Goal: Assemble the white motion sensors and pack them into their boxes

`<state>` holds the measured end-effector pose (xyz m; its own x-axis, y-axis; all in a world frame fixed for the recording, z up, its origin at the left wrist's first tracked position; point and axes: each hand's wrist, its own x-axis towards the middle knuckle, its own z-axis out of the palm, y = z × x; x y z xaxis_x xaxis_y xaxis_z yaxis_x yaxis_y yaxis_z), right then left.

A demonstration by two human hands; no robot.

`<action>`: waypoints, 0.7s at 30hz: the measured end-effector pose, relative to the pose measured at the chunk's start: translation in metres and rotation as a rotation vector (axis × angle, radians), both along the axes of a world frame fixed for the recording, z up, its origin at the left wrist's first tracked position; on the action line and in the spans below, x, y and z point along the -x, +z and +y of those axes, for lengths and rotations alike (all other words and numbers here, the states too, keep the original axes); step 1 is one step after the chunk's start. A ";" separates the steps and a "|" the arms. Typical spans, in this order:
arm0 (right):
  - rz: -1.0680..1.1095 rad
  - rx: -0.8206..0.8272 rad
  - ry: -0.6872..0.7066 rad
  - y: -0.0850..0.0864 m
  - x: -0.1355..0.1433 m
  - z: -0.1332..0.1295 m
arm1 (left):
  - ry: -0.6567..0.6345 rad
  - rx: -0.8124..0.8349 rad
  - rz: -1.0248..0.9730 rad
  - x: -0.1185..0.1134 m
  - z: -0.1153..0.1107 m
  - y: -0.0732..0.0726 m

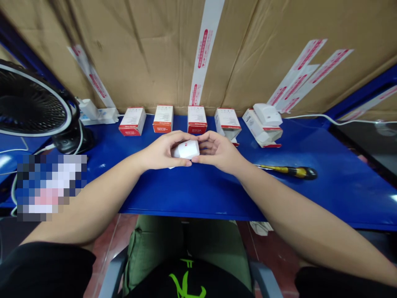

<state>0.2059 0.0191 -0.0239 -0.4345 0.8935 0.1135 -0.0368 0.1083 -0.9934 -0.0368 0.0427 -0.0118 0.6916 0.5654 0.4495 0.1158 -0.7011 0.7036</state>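
The blue worktop (198, 196) is the largest thing I have to mind from my end: it looks glossy, so anything let slip could skid over its near edge toward the lap. The black fan (56, 101) stands at its left end, well apart from the hands; I'd worry only about a wide sweep of the left arm catching the cables around its base.

At the back I count five cartons in a row. The fourth carton (228, 118) and the fifth carton (262, 134) show unfolded flaps, which a careless knuckle could crush or snag. The screwdriver (287, 169) lies just beside the right forearm, its shaft end partly lost behind it; an elbow swing might roll it.

My left grip (158, 151) has thumb and fingers clamped on the white device (187, 150), held in front of the third carton. My right grip (222, 154) is curled at the device's right end, thumb tip against the lower corner; whether it bears any load I cannot tell. If the smooth shell turns in my left fingers before the right ones take hold, I'd expect a drop.

Up on the fifth carton, a white unit (268, 114) rests tilted; a bump to that carton could tip it off. Smallest is a white sliver (171, 167) beneath my left grip, too hidden to name.
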 end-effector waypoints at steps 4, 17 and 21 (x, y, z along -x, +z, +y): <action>0.045 0.005 -0.002 -0.003 0.000 0.002 | -0.005 0.023 -0.044 -0.001 0.001 -0.003; -0.014 0.037 0.060 -0.004 -0.009 0.009 | 0.031 0.175 -0.050 0.011 0.002 0.018; -0.238 -0.151 0.184 0.006 -0.024 0.009 | 0.216 -0.064 0.176 0.035 0.012 0.035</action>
